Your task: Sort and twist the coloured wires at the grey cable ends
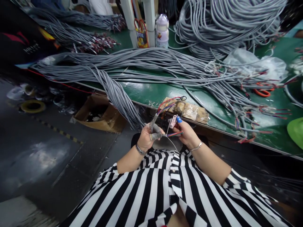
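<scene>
A gray cable (153,121) is in the left hand (148,137), just off the near edge of the green surface (142,91). The left grip is closed around it. Thin colored wires (165,108) poke out of its far end. The right hand (186,132) has its grip closed on a small pale pink tool (173,121). Red and blue wires (174,134) run between the two hands. Past them, a worn block (195,113) sits at the near edge. A fat bunch of gray cables (121,102) hangs down on the left. Farther back stands a bottle (162,33), with a big cable coil (232,22) to its right. An open box (100,115) is on the floor, left.
</scene>
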### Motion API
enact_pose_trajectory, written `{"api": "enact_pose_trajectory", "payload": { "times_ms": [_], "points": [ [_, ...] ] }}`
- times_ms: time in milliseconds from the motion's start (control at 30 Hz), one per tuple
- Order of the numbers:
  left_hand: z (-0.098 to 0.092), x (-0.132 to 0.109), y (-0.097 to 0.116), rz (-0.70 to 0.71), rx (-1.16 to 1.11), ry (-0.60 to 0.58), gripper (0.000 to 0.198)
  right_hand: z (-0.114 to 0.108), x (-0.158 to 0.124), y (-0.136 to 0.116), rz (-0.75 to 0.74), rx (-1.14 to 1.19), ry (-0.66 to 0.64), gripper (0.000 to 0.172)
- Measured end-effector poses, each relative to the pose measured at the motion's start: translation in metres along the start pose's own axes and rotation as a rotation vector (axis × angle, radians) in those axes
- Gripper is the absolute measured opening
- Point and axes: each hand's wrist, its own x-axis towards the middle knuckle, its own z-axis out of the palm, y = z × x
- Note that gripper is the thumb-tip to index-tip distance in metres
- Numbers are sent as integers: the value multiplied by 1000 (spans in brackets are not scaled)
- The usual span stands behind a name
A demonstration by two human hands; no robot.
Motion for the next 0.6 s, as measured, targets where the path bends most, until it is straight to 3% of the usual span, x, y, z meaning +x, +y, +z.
{"api": "enact_pose_trajectory", "payload": {
  "times_ms": [233,433,600],
  "points": [
    [2,11,-9,-58,-25,43,41,4,-3,11,-268,-42,284,50],
    [0,9,-13,-83,-23,9,39,7,1,9,-74,68,85,54],
    [-1,7,-18,-130,1,10,39,8,5,6,-77,137,104,49]
  ]
}}
